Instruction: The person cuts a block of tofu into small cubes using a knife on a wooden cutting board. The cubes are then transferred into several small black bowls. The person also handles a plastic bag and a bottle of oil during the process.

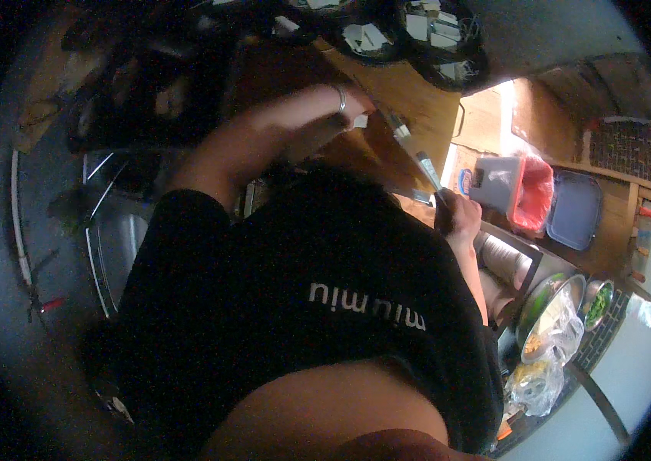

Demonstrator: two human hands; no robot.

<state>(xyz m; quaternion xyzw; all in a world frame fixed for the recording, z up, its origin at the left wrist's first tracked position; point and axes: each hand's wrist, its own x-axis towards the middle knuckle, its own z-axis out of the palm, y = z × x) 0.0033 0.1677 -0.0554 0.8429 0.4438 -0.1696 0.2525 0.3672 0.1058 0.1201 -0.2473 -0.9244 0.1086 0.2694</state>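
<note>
My left hand [358, 105], with a silver bangle at the wrist, reaches over a brown wooden tabletop [426, 72]. A small white piece [361, 121] shows at its fingers, and they seem to hold it. My right hand [459, 215] is closed around the near end of a slim strip-like tool [430, 167] with a pale band. The tool slants up and left over the table. Another pale-banded slim thing [400, 129] lies in line with its tip; I cannot tell if the two are joined. Shade and blur hide the details between my hands.
Dark round containers [463, 72] with pale rectangular pieces stand along the far side. To the right are a grey bin [495, 178] with a red liner, a blue-grey lid [575, 208], white rolls [507, 256], a metal bowl [579, 285] of food and a clear plastic bag [544, 386].
</note>
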